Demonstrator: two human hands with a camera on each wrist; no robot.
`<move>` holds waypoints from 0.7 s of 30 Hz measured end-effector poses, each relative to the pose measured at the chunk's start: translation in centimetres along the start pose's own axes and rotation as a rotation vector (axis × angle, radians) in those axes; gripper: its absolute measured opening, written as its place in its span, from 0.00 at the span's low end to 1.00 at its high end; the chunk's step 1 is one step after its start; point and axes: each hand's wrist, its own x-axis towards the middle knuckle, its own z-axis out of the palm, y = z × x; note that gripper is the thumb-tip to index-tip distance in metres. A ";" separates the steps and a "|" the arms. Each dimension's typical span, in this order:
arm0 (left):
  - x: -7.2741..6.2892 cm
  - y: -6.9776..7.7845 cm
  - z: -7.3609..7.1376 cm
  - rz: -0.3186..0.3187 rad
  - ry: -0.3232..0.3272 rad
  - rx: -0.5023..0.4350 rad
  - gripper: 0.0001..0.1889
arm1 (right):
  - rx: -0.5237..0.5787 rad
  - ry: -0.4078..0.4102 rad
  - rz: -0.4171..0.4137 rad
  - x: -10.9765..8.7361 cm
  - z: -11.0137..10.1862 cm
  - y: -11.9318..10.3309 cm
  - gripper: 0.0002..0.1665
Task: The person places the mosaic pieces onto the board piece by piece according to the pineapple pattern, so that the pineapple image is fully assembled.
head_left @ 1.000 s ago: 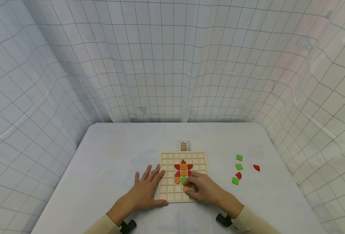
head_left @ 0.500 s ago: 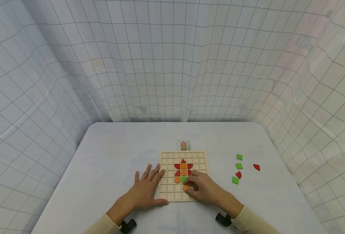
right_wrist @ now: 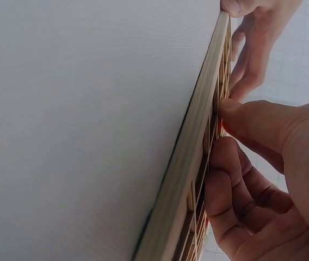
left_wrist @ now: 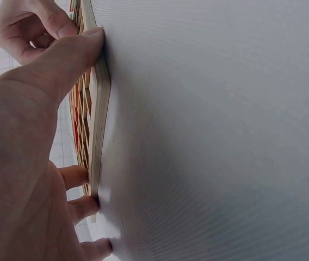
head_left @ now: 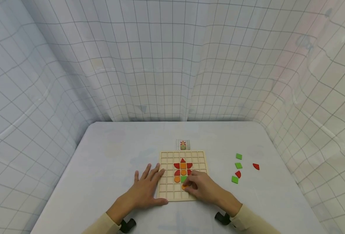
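Observation:
A wooden grid board [head_left: 170, 195] lies on the table with red, orange and green tiles set in its cells. My left hand [head_left: 145, 191] rests at the board's left side with fingers spread, fingertips on its edge and thumb at the near left corner. Over the lower part of the grid, my right hand [head_left: 204, 188] pinches an orange round tile [head_left: 184, 187] between thumb and fingers, just below a green square tile [head_left: 183, 179]. Another orange round tile [head_left: 177, 179] sits to the left of that square. In the right wrist view the pinched tile is mostly hidden by the fingers.
A small pattern card [head_left: 183, 145] lies beyond the board's far edge. On the right of the table are several loose tiles, among them a green square [head_left: 235, 179], a red quarter-round [head_left: 238, 174] and another red quarter-round [head_left: 256, 166]. Gridded curtains surround the table.
My right hand has shifted the orange round tile slightly left, and less of it shows between the fingers. The left hand keeps its place at the board's edge.

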 end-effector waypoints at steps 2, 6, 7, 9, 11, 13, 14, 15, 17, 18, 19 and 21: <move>0.0 -0.1 0.0 -0.001 0.001 0.001 0.67 | 0.001 0.004 -0.005 0.1 0.0 0.0 0.05; 0.1 -0.2 0.0 -0.004 -0.004 0.001 0.67 | 0.006 0.018 0.009 -0.2 -0.2 0.2 0.06; 0.1 -0.2 0.1 -0.004 -0.005 0.002 0.67 | 0.004 0.030 0.007 -0.4 -0.3 0.3 0.06; 0.1 -0.2 0.1 -0.002 -0.006 -0.002 0.67 | 0.008 0.066 0.007 -0.8 -0.6 0.6 0.07; 0.1 -0.2 0.2 -0.002 -0.006 -0.002 0.67 | 0.012 0.100 0.018 -1.4 -1.0 0.9 0.07; 0.1 -0.2 0.2 -0.003 -0.006 -0.004 0.67 | 0.010 0.134 0.035 -2.1 -1.6 1.3 0.07; 0.1 -0.2 0.2 -0.004 -0.007 -0.006 0.67 | 0.007 0.150 0.048 -2.5 -1.9 1.4 0.08; 0.1 -0.2 0.3 -0.005 -0.007 -0.006 0.67 | -0.003 0.164 0.066 -2.9 -2.2 1.6 0.08; 0.1 -0.2 0.3 -0.006 -0.008 -0.005 0.67 | -0.026 0.202 0.100 -3.7 -2.8 1.9 0.09; 0.1 -0.2 0.3 -0.006 -0.008 -0.006 0.67 | -0.037 0.225 0.116 -4.1 -3.1 2.1 0.10; 0.1 -0.2 0.3 -0.006 -0.008 -0.005 0.67 | -0.049 0.248 0.131 -4.6 -3.3 2.4 0.11; 0.1 -0.2 0.3 -0.006 -0.007 -0.006 0.67 | -0.084 0.300 0.156 -5.5 -3.9 3.1 0.14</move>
